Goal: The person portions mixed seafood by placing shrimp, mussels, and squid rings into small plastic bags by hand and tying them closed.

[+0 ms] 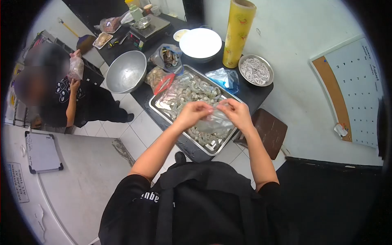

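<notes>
Between my two hands hangs a clear plastic bag [215,125], pinched near its upper edge. My left hand [193,114] has its fingertips closed on the left side of the plastic. On the right side, my right hand [236,114] pinches it too. Below the bag lies a metal tray [157,107] spread with raw grey shrimp [200,90]. The bag hides part of the shrimp, and I cannot tell whether anything is inside it.
A steel bowl [126,72] stands at the table's left edge. Behind the tray are a bag of shellfish [169,57], a white bowl [200,43], a yellow film roll [239,32] and a bowl of pale rings [255,70]. A stool [267,132] stands right; another person [61,90] holds a bag at left.
</notes>
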{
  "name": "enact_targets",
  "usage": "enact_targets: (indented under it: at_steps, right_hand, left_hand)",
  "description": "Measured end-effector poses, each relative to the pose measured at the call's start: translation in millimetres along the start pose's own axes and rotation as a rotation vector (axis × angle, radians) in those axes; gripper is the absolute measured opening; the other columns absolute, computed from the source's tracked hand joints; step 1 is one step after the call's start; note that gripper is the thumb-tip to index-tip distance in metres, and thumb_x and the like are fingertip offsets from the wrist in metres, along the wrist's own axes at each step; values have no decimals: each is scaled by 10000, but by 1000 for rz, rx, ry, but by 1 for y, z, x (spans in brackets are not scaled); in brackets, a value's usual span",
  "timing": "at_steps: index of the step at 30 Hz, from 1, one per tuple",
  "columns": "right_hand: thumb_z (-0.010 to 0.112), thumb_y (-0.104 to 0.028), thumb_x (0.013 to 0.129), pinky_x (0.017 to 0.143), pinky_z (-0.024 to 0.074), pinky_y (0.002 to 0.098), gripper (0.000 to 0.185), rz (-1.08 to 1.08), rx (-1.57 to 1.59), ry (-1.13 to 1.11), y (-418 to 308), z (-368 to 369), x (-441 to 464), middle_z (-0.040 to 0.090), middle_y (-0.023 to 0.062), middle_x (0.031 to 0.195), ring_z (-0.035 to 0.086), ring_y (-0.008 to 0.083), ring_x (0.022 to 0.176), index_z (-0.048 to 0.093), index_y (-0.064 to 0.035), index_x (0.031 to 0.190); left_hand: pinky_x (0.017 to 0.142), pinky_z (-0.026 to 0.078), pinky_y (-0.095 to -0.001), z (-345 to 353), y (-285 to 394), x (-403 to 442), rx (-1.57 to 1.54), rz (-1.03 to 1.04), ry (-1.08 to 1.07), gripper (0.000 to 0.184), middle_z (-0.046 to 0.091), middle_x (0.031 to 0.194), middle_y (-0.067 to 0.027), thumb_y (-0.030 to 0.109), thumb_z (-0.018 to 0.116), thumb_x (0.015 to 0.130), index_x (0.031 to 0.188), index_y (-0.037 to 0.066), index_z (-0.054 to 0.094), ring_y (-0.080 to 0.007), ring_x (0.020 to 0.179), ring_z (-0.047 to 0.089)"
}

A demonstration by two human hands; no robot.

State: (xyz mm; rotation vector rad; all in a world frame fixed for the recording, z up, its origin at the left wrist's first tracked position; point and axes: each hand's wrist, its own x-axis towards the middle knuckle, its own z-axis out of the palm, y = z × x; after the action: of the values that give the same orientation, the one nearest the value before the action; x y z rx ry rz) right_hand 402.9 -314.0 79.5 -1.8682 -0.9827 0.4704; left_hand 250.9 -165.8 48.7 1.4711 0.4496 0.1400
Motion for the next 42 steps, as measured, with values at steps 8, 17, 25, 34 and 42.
enact_targets:
  at_steps: [8, 17, 25, 34, 42]
  right_hand:
    - [661, -173, 866, 594, 415, 194, 173, 15, 311, -518, -24, 42, 14, 631, 9, 692, 542, 47, 638, 685, -3, 862]
    - [750, -310, 765, 659, 479, 285, 357, -370, -138, 140, -78, 97, -12, 647, 95, 849, 609, 188, 714, 651, -11, 933]
    - [697, -141, 815, 542, 478, 261, 156, 41, 274, -339, -16, 91, -24, 633, 61, 715, 592, 112, 590, 622, -5, 834]
    - [554, -41, 862, 744, 543, 375, 151, 447, 1112, -681, 64, 34, 30, 608, 76, 845, 628, 180, 803, 503, -36, 1005]
    - [633, -189, 876, 602, 435, 229, 241, -241, 253, -1061, 105, 56, 34, 607, -2, 864, 548, 78, 726, 592, -105, 1099]
  left_hand:
    - [667, 496, -227, -59, 12, -69, -126, -28, 179, 183, 680, 841, -49, 125, 666, 861, 976, -16, 665, -89, 711, 611]
    - [707, 540, -302, -81, -23, -103, -741, 50, 396, 186, 641, 844, -55, 170, 711, 832, 903, 54, 583, -151, 707, 622]
    - [901, 455, -376, -29, -30, -98, -917, 8, 262, 208, 624, 982, -41, 256, 627, 891, 997, 84, 575, -164, 962, 590]
    - [733, 492, -265, 63, -70, -56, -74, -40, 569, 225, 587, 976, -19, 103, 594, 887, 1096, 63, 522, -108, 856, 575]
    - [733, 488, -354, 76, -67, -61, -854, -201, 1001, 290, 588, 906, -12, 112, 546, 864, 1143, 131, 471, -152, 769, 565]
